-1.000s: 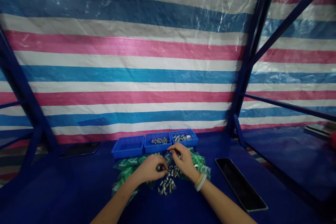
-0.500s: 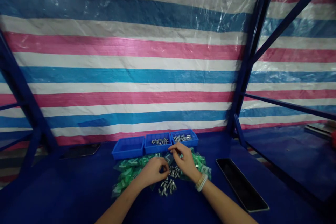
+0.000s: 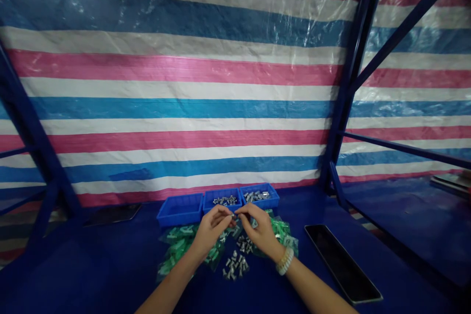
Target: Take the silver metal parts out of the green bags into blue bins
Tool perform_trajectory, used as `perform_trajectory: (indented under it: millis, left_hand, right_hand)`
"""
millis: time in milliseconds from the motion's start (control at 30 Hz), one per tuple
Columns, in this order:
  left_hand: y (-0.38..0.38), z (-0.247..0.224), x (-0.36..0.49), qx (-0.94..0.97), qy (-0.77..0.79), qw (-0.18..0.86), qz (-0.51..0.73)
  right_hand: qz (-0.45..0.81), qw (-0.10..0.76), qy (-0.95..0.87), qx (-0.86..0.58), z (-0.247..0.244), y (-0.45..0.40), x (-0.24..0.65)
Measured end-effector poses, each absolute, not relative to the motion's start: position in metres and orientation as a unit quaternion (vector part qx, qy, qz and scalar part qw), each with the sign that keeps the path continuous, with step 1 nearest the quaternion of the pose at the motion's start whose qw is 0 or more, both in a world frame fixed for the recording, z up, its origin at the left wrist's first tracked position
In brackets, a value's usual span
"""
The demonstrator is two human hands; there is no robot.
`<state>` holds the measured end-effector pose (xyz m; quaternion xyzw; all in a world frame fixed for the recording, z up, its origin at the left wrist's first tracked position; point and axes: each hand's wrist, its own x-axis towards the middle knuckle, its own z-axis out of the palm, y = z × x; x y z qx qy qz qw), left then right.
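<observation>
Looking down at a blue worktop (image 3: 91, 274) here, with both hands up front and meeting in the middle. The left hand (image 3: 210, 229) has its fingers (image 3: 223, 214) pinched tight on a small silver fastener (image 3: 233, 217), and the right hand (image 3: 260, 230) comes in from the other side with its fingers (image 3: 245, 210) drawn narrow, right at the same spot. The part is tiny and the view's pretty poor, so I can't really tell if the right fingers are gripping it too or just touching it.

Just below the hands sits a loose scatter of silver screw-like fasteners (image 3: 235, 265), lying straight on the worktop. Green plastic bags (image 3: 176, 248) are bunched under and on both sides of the hands, with more of them (image 3: 283, 231) on the right. Behind all that, three blue plastic bins stand in a row, touching: the left bin (image 3: 179, 211), the middle one (image 3: 222, 207) holding a heap of silver parts (image 3: 225, 200), and the right one (image 3: 259, 204) with more silver parts (image 3: 256, 196).

A black tablet (image 3: 342, 262) lies to the right, and a beaded bracelet (image 3: 285, 261) sits on the right wrist. Blue steel rack posts (image 3: 353, 68) frame a striped tarp (image 3: 184, 108) at the back.
</observation>
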<state>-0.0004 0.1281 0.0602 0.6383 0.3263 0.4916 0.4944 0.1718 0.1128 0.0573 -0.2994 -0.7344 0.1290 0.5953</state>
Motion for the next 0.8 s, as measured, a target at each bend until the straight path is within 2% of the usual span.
perform_trajectory:
  millis: [300, 600, 800]
  left_hand:
    - [0.1240, 0.0645, -0.0010, 0.636, 0.345, 0.478, 0.498]
    - [0.1253, 0.0618, -0.0034, 0.632, 0.339, 0.505, 0.480]
    - [0.1221, 0.0574, 0.0039, 0.626, 0.303, 0.489, 0.526]
  right_hand:
    - [0.135, 0.572, -0.773, -0.239, 0.0550, 0.1113, 0.1714]
    - [0.135, 0.567, -0.777, -0.239, 0.0630, 0.1090, 0.1734]
    - [0.153, 0.577, -0.749, -0.289, 0.0645, 0.1081, 0.1725]
